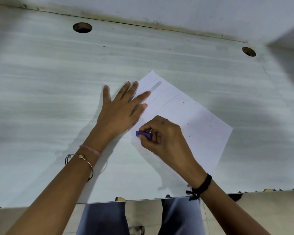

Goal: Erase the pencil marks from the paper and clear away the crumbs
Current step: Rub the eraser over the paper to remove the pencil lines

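Note:
A white sheet of paper lies turned at an angle on the pale table. My left hand presses flat on the sheet's left edge, fingers spread. My right hand is closed around a purple eraser, whose tip touches the paper just below my left palm. A grey pencil-shaded bar and faint ruled lines remain near the sheet's far corner. Dark eraser crumbs are scattered over the right half of the paper.
Two round cable holes, one at the back left and one at the back right, pierce the table. A wall runs along the far edge. The table's near edge is chipped; my legs and the tiled floor show below it.

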The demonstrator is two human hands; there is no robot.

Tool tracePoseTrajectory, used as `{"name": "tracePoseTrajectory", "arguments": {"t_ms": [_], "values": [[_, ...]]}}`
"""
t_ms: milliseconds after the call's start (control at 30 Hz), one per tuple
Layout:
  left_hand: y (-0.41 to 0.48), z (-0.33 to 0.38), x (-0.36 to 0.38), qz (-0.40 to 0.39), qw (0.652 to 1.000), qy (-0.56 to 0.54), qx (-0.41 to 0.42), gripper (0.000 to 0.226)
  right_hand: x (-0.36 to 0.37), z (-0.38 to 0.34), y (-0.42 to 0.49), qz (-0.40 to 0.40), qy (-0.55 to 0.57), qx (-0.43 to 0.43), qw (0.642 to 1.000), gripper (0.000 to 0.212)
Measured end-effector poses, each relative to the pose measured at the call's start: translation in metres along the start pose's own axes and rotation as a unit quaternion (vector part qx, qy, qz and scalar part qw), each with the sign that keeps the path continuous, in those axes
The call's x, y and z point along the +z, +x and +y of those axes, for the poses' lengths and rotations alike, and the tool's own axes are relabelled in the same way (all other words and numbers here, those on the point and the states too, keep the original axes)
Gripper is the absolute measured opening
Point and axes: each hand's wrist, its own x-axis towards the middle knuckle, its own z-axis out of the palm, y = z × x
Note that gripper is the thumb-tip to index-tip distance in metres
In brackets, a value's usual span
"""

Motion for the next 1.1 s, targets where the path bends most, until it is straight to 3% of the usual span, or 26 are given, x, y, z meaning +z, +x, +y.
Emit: {"name": "tracePoseTrajectory", "arguments": {"t_ms": [167,333,467,633,800,967,1100], "values": [[0.002,0.001,-0.001,-0.015,1.0,-0.01,-0.015,0.048,-0.005,0.014,0.02,0.078,-0.034,0.021,0.996,0.007],[0.0,0.0,0.0,-0.007,1.0,0.002,-0.007,0.048,0.0,0.002,0.005,0.016,-0.03,-0.006,0.999,0.007],[0.003,0.001,-0.001,-0.017,1.0,-0.007,-0.017,0.048,-0.013,0.022,0.027,0.095,-0.042,0.03,0.994,0.006],[0.001,0.0,0.0,-0.005,1.0,0.004,-0.007,0.048,0.0,0.005,0.008,0.02,-0.044,-0.006,0.999,0.007],[0.003,0.001,-0.001,-0.019,1.0,-0.008,-0.018,0.049,-0.014,0.024,0.028,0.083,-0.047,0.029,0.995,0.005],[0.0,0.0,-0.002,-0.012,1.0,-0.002,-0.011,0.049,-0.003,0.007,0.012,0.018,-0.051,-0.012,0.998,0.006],[0.003,0.002,-0.002,-0.023,0.999,-0.011,-0.022,0.048,-0.02,0.03,0.03,0.093,-0.044,0.044,0.994,0.005]]}}
